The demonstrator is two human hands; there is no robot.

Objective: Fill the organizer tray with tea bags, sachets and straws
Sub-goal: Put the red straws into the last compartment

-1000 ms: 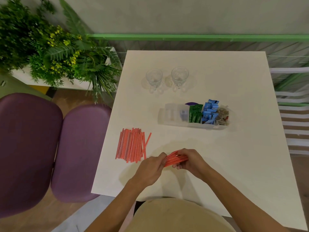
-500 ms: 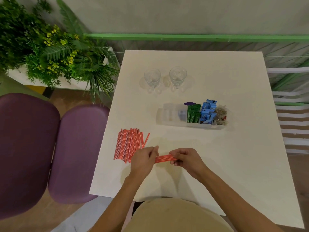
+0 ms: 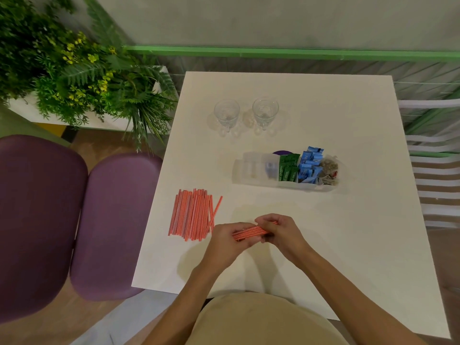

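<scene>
A small bundle of orange straws (image 3: 249,232) lies nearly level between my two hands above the table's near part. My left hand (image 3: 230,241) grips its left end and my right hand (image 3: 280,231) curls round its right end. A larger pile of orange straws (image 3: 191,214) lies flat on the table to the left. The clear organizer tray (image 3: 251,168) sits further back; its right compartments hold green sachets (image 3: 288,168), blue sachets (image 3: 310,164) and tea bags (image 3: 329,170). Its left compartments look empty.
Two clear glasses (image 3: 227,115) (image 3: 265,113) stand at the back of the white table (image 3: 348,232). Purple chairs (image 3: 109,220) and a planter of green plants (image 3: 74,70) are to the left. A white slatted chair (image 3: 438,170) stands at the right.
Both hands have shifted the straw bundle a little to the right and drawn closer together on it. The straw pile and the tray have not moved.
</scene>
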